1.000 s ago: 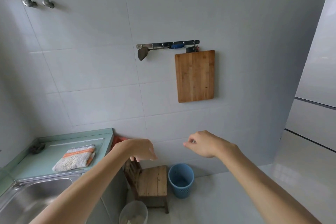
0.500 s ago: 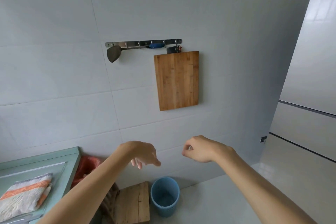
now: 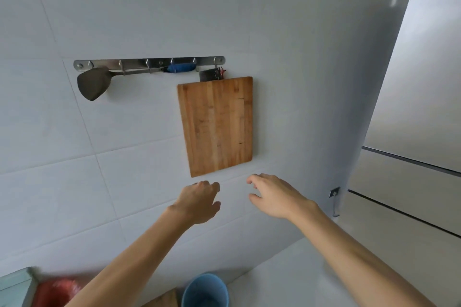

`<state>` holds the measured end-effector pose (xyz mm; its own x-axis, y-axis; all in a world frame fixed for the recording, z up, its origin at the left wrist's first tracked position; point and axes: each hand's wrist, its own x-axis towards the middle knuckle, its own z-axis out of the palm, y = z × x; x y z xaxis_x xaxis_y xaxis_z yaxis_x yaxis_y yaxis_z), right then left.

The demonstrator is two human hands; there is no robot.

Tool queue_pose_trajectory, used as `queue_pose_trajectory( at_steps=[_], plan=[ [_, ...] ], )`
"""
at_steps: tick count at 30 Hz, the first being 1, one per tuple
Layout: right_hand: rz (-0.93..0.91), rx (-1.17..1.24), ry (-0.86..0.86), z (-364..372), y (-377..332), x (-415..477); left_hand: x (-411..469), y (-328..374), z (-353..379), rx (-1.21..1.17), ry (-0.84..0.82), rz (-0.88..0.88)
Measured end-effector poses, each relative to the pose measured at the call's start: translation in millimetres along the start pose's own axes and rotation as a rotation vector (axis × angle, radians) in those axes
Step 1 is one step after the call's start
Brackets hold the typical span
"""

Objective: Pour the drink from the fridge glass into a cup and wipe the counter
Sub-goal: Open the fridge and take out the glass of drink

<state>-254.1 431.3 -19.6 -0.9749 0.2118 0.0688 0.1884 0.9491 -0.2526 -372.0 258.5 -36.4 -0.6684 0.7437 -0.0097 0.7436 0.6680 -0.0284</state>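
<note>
The silver fridge [image 3: 419, 117] stands at the right edge, its doors closed. My left hand [image 3: 199, 200] and my right hand [image 3: 277, 197] are both held out in front of the tiled wall, left of the fridge, fingers loosely apart and holding nothing. Only a corner of the green counter [image 3: 17, 284] shows at the bottom left. No glass, cup or cloth is in view.
A wooden cutting board [image 3: 217, 124] hangs on the wall under a metal hook rail [image 3: 149, 63] with a spatula [image 3: 92, 83]. A blue bin [image 3: 205, 290] stands on the floor below, a red bag [image 3: 57, 291] beside the counter.
The view has swung right and up: the counter, sink and towel have slid out of sight and the fridge fills more of the right. Both hands have risen and opened their fingers.
</note>
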Motion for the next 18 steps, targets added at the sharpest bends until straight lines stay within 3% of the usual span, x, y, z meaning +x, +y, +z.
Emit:
queue_pose_trajectory(
  at_steps=[8, 18],
  plan=[
    [0.128, 0.041, -0.042, 9.4, 94.7, 52.0, 106.5, 24.1, 22.4, -0.031, -0.202, 0.082],
    [0.3, 0.03, -0.181, -20.3, 276.5, 104.6, 271.0, 135.6, 12.7, 0.046, -0.469, 0.174]
  ],
)
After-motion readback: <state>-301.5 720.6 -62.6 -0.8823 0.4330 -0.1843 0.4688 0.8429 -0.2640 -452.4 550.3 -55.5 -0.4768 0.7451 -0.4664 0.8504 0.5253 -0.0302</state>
